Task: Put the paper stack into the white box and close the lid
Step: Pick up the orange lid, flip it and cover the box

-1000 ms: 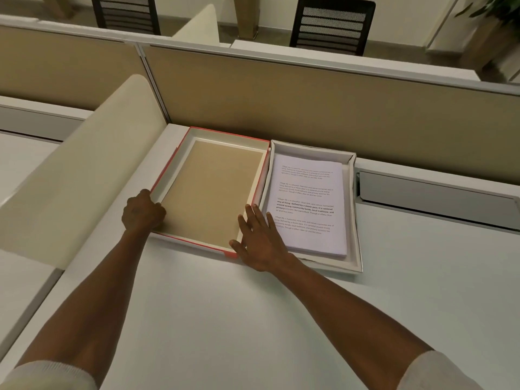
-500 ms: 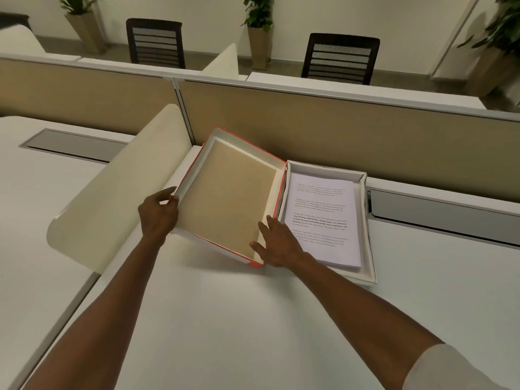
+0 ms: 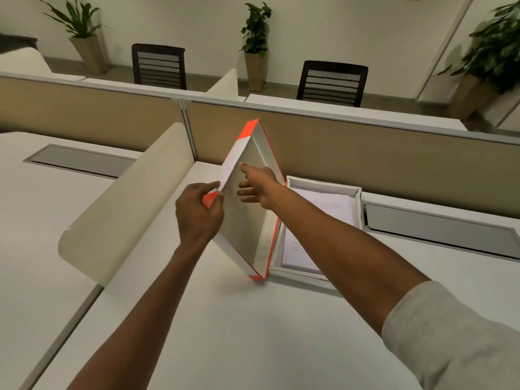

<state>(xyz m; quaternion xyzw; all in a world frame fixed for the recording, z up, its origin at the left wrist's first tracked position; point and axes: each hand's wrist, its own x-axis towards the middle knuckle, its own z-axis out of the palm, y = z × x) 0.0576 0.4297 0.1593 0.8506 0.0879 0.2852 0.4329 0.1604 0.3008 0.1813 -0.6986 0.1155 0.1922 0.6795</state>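
Now both hands tip the lid up on edge beside the white box.

Left hand (image 3: 197, 212) pinches the lid (image 3: 247, 220) at its raised near rim; right hand (image 3: 257, 188) presses spread fingers against its inner face. The paper stack (image 3: 320, 220) lies inside the white box (image 3: 298, 273), just right of the lid on the bench (image 3: 253, 333).

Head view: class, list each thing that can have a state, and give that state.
Lid: raised on edge, tilted, not yet over the box.
White box: open.
Paper stack: lying inside the box.
Left hand: gripping the lid's edge.
Right hand: open, fingers inside the lid.
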